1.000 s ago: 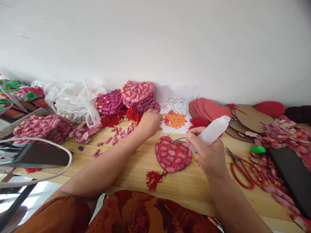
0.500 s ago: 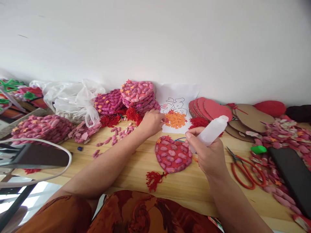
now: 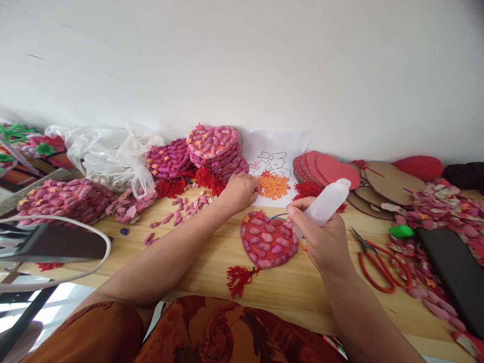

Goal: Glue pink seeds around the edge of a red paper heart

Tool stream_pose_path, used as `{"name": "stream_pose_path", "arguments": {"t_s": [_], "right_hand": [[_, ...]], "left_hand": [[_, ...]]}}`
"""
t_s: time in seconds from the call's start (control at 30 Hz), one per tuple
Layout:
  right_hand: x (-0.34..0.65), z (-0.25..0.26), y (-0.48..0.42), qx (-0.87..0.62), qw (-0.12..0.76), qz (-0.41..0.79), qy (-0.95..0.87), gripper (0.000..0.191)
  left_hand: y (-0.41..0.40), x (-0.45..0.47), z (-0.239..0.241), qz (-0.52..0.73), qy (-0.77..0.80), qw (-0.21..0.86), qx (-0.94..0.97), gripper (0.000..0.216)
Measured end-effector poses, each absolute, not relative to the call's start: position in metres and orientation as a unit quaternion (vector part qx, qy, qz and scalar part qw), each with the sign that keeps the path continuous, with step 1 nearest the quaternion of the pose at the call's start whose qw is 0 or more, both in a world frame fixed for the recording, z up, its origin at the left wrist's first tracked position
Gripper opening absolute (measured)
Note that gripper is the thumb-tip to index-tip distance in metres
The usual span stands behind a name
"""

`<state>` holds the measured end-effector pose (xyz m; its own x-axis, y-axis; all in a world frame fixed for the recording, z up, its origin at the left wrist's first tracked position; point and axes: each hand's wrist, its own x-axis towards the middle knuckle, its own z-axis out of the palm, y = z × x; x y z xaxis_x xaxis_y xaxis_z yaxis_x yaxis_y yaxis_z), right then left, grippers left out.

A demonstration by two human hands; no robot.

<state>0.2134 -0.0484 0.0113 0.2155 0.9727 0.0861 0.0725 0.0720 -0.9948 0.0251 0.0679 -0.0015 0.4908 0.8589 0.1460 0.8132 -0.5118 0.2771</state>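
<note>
A red heart-shaped piece [image 3: 268, 240] covered with pink shells lies on the wooden table [image 3: 212, 262], a red tassel [image 3: 238, 279] at its lower tip. My right hand [image 3: 321, 237] is closed round a translucent white glue bottle [image 3: 325, 204], tip pointing down at the heart's right edge. My left hand [image 3: 240, 191] reaches to the pile of small orange paper stars [image 3: 273, 185] on a white sheet [image 3: 276, 161], fingertips pinched at the pile's left edge; what they hold is too small to see.
Stacks of finished pink shell hearts [image 3: 215, 146] and a plastic bag [image 3: 109, 156] stand at the back left. Red card hearts [image 3: 325, 169], cardboard discs [image 3: 381, 179], red scissors [image 3: 380, 262], a green cap [image 3: 401, 232] and a black slab [image 3: 454, 272] lie at right. Loose shells [image 3: 181, 206] are scattered.
My left hand has slid a little right onto the edge of the orange star pile. The right hand with the bottle has shifted slightly left and down.
</note>
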Motion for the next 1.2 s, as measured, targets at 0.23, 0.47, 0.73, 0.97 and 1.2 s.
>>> {"name": "stream_pose_path", "arguments": {"t_s": [0.23, 0.47, 0.73, 0.97, 1.2], "right_hand": [[0.213, 0.012, -0.048, -0.545, 0.555, 0.413, -0.473, 0.019], [0.212, 0.010, -0.046, -0.553, 0.545, 0.441, -0.451, 0.021], [0.208, 0.016, -0.046, -0.549, 0.522, 0.497, -0.423, 0.031], [0.209, 0.011, -0.046, -0.522, 0.499, 0.540, -0.433, 0.031], [0.208, 0.011, -0.046, -0.526, 0.490, 0.530, -0.450, 0.028]], "left_hand": [[0.068, 0.016, 0.009, 0.162, 0.509, 0.157, 0.830, 0.013], [0.054, 0.008, 0.031, 0.234, 0.540, 0.539, 0.603, 0.018], [0.019, 0.015, 0.037, 0.266, 0.405, 0.725, 0.489, 0.026], [0.001, 0.018, 0.033, 0.264, 0.405, 0.716, 0.503, 0.026], [-0.003, 0.012, 0.028, 0.278, 0.410, 0.667, 0.557, 0.031]]}}
